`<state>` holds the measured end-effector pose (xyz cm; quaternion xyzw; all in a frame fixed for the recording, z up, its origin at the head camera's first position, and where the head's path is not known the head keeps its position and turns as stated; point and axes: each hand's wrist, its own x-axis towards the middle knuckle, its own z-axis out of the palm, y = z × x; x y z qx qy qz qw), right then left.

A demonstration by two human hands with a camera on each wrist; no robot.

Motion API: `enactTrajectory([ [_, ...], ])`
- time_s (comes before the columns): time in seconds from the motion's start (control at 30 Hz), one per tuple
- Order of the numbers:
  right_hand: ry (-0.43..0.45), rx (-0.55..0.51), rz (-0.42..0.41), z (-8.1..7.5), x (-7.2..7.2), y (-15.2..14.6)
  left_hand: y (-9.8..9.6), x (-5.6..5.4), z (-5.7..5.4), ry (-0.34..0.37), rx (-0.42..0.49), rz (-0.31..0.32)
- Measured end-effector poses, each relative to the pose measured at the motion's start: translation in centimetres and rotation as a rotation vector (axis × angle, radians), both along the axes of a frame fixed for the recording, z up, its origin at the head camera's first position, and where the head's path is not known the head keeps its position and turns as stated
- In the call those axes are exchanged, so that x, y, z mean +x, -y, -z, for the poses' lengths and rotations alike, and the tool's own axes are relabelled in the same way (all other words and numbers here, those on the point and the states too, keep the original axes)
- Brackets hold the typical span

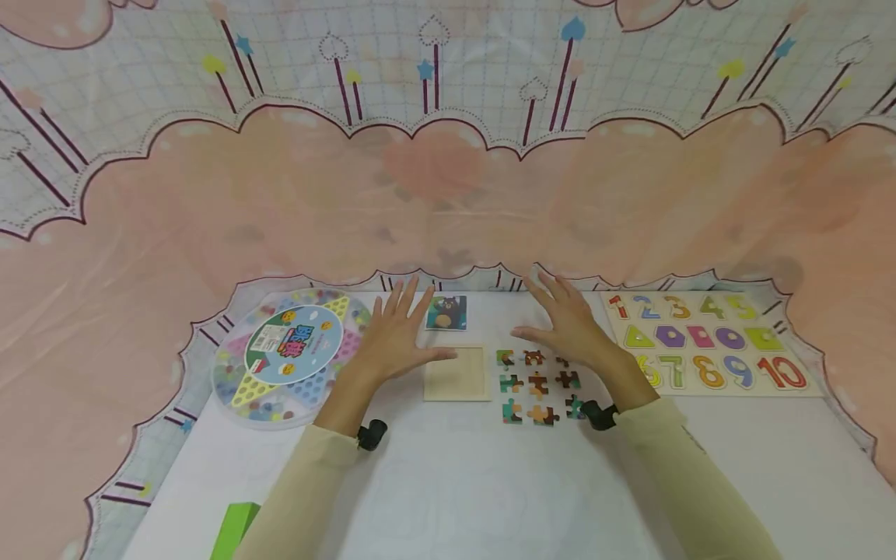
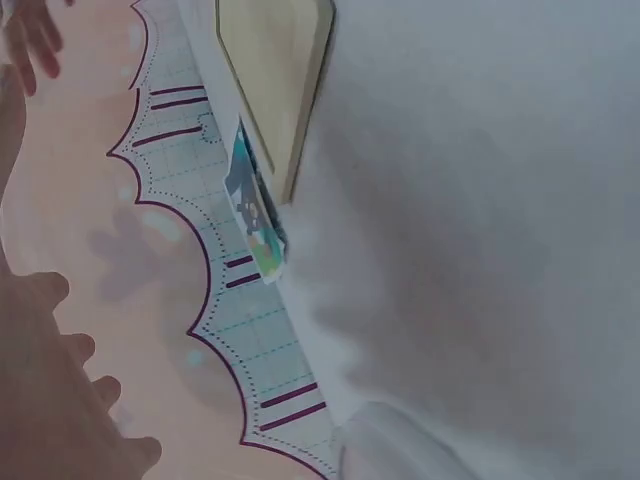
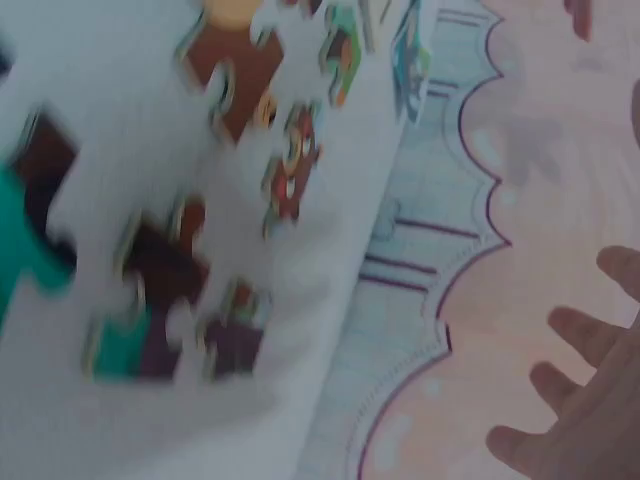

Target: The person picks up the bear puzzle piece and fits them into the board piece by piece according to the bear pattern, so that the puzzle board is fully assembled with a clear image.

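The left hand is spread wide, thumb held out across the upper left corner of a shallow wooden tray, hiding that corner from the head view. The right hand is spread too, fingers fanned and thumb apart, above the puzzle pieces. These lie loose on the white table just right of the tray, in three rough rows; the top right one is partly covered by the right hand, and the bottom right one is partly behind the black wrist camera. A picture card showing a dark animal stands behind the tray, its finer print too small to read. At the right, a number board runs behind the right forearm, which covers part of the 6. At the left, a round game box has its right edge overlapped by the left forearm. A green block is cut off by the bottom edge — and by the left sleeve. The left wrist view crops the tray; the right wrist view blurs the nearest pieces.
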<state>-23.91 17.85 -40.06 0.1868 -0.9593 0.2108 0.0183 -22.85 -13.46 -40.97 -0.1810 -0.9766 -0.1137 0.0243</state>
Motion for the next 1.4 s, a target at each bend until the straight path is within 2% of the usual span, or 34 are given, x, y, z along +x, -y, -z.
enactTrajectory([
  [0.1,0.094,-0.090,-0.057,0.5,-0.3,0.6,0.1,0.3,0.6,0.056,0.040,0.032],
  [0.2,0.164,-0.129,-0.092,1.2,-0.6,1.2,0.3,0.5,1.3,0.127,0.096,0.058],
  [0.43,0.291,-0.118,-0.083,2.3,-0.9,1.9,0.6,1.1,2.3,0.326,0.227,0.129],
  [0.67,0.379,-0.078,-0.072,3.1,-0.7,2.3,0.9,2.0,3.0,0.446,0.194,0.146],
  [0.87,0.370,-0.041,-0.067,3.5,-0.7,2.7,1.1,2.2,3.3,0.477,0.149,0.156],
  [1.23,0.317,-0.008,-0.092,4.4,-1.1,2.8,1.6,2.0,3.3,0.446,0.073,0.181],
  [1.4,0.300,0.004,-0.090,4.5,-1.2,3.2,2.0,2.0,3.2,0.440,0.071,0.193],
])
